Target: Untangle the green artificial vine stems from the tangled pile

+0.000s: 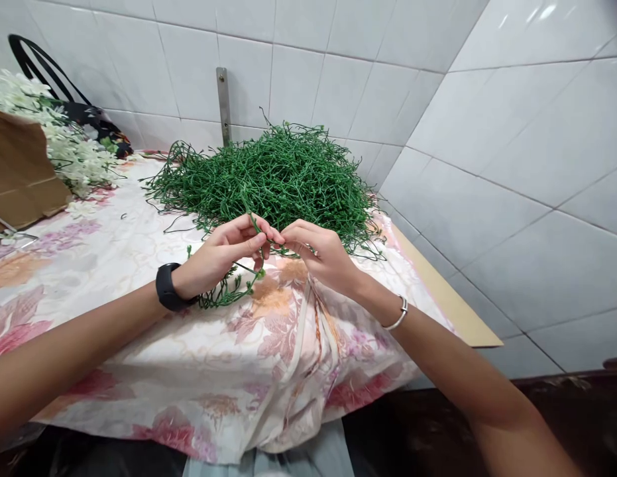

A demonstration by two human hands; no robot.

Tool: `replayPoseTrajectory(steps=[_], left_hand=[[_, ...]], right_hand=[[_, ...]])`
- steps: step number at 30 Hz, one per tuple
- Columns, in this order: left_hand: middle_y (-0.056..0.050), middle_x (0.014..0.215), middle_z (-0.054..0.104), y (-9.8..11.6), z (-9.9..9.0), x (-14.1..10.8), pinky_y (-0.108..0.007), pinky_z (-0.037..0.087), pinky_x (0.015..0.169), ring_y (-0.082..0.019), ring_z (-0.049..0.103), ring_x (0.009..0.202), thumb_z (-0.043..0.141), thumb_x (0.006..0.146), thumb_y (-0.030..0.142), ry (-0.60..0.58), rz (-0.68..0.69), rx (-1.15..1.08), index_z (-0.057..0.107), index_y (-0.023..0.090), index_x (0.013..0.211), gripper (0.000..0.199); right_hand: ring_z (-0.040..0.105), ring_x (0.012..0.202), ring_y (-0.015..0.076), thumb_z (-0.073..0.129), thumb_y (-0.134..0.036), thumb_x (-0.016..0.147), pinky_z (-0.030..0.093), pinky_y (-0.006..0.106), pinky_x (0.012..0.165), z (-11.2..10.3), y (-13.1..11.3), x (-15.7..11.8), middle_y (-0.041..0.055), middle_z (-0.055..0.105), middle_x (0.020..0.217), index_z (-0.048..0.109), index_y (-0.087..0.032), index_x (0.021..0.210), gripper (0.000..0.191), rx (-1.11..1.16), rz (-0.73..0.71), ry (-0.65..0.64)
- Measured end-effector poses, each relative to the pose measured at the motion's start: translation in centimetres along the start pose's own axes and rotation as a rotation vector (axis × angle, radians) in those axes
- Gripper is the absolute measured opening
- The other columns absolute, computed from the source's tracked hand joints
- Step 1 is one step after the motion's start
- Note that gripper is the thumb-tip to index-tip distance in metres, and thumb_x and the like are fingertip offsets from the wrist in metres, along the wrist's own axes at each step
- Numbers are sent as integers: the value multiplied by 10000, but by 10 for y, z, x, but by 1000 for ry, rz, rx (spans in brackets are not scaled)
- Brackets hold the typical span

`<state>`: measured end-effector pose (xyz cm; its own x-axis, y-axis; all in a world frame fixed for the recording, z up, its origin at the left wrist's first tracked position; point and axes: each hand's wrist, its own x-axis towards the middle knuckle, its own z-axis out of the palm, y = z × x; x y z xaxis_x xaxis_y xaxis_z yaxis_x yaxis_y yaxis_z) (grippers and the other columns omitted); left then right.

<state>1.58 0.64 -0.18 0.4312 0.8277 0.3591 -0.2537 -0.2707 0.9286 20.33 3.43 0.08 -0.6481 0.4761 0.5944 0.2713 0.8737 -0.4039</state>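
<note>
My left hand (238, 248), with a black band on its wrist, pinches a green artificial flower stem (255, 225) between thumb and fingers. Close beside it, my right hand (321, 252) has its fingertips pressed together at the same stem, almost touching the left fingertips. The tips of the right fingers partly hide what they grip. Below the left hand, a small bunch of green stems (223, 295) lies on the cloth. Just beyond both hands rises a large tangled pile of green artificial stems (288, 172).
A flowered cloth (189, 358) covers the table. At the left stand a brown cardboard box (24, 172), white artificial flowers (82, 156) and a dark bag with black handles (102, 126). Tiled walls (308, 79) close off the back and right. A metal strip (223, 103) is fixed behind.
</note>
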Motion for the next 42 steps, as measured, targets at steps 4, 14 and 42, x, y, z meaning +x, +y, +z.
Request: replayPoseTrajectory(steps=[4,14,42], left_hand=[[-42,870,573,0,2,0,-200,454,571,-99,519,696,524,801,206,25,-13,-10,544,141,861,90],[-7,667,576,3,-2,1,-196,421,534,-89,531,569,579,750,231,113,-130,-44,560,138,744,96],[-21,669,572,3,12,-4,-192,436,558,-92,530,578,551,769,190,-31,-203,-217,544,128,728,75]], right_hand=[[518,769,90,370,-132,860,430,237,690,0,-4,1,45,554,837,513,-140,835,145,12,-13,-10],[488,788,111,345,-120,843,410,270,717,11,-11,-1,59,508,854,470,-132,908,141,153,-31,-89],[560,625,87,422,-257,765,368,192,512,15,-20,1,-9,508,625,464,-140,547,252,971,374,-56]])
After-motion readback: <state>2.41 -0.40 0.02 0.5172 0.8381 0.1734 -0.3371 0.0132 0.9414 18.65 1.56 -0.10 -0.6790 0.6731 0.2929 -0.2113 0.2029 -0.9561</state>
